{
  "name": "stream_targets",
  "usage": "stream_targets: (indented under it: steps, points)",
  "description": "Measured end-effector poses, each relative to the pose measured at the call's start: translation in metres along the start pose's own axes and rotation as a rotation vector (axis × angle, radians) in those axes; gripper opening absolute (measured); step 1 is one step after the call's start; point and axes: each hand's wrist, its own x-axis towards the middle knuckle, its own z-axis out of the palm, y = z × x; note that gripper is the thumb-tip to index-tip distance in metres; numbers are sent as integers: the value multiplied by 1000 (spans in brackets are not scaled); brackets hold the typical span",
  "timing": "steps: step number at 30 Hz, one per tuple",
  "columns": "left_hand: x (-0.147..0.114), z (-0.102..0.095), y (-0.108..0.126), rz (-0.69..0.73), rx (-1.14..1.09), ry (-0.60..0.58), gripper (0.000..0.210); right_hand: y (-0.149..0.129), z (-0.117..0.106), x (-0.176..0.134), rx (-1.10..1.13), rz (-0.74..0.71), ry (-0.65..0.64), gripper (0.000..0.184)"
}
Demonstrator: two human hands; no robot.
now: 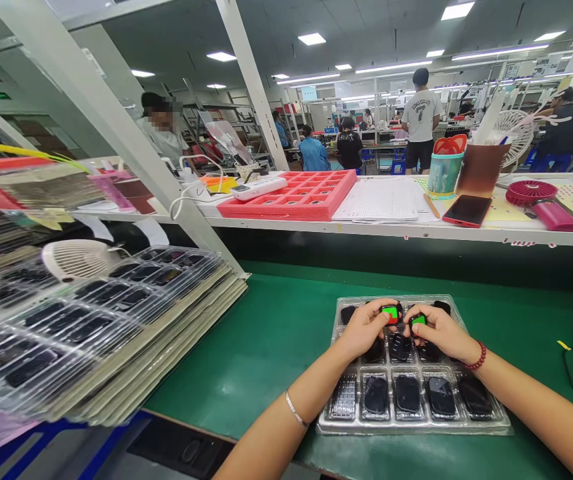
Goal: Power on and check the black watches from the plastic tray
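Observation:
My left hand [367, 327] grips a small black smartwatch [391, 315] whose lit screen shows green and red. Close beside it, my right hand [441, 331] holds a second smartwatch [417, 323] with a green screen. Both are raised over the back rows of a clear plastic tray [406, 428] on the green bench. Dark rounded devices, such as this one [407, 394], fill most of its pockets. The front-left pocket [343, 398] has no device in it. My hands hide part of the back rows.
Stacked clear trays of dark devices [101, 320] stand at left, near a white fan [79, 259]. A shelf above the bench [401, 230] carries a red foam tray [286, 195], papers [381, 200], a phone [467, 210] and a pink fan [531, 193]. A cable [569, 373] lies at right.

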Motion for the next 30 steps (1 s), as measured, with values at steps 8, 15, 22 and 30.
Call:
stream_targets:
  steps: [8,15,22,30]
  points:
    - [0,2,0,14,-47,-19,34,2,0,1,6,-14,-6,23]
    - [-2,2,3,21,-66,-17,39,5,0,1,12,-30,-12,28]
    - [-1,3,1,61,-114,-20,42,4,2,1,16,-48,-10,31]
    - [-2,4,4,72,-105,-4,38,6,2,1,-3,-44,-11,33]
